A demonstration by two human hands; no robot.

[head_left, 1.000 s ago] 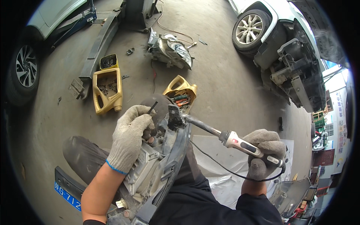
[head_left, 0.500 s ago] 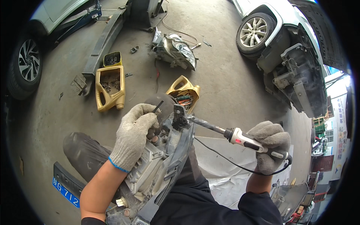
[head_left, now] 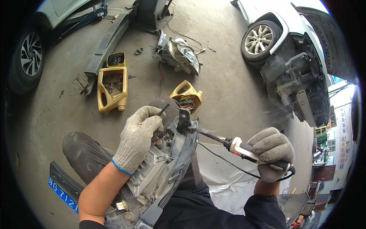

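Observation:
A car headlight [head_left: 150, 173] lies across my lap, its dusty back housing facing up and a black mounting tab [head_left: 184, 117] at its far end. My right hand [head_left: 272, 150], in a grey-white knit glove, is closed round the white and black handle of a corded soldering iron [head_left: 242, 148]. The iron's tip reaches the base of the tab, and faint haze hangs by its shaft. My gloved left hand [head_left: 137, 131] pinches a thin black rod [head_left: 164, 109] just left of the tab, above the housing.
Ahead stand a cut yellow jug [head_left: 124, 89] of small hardware and another yellow jug [head_left: 195, 93] of tools. A second headlight [head_left: 179, 55] lies on the floor beyond. Cars flank both sides; a bumper-less front end [head_left: 297, 76] is at right. A licence plate [head_left: 63, 194] lies lower left.
The soldering iron has turned a little in my right hand and its handle sits slightly lower. My left hand has barely moved, still pinching the rod. The view has shifted slightly.

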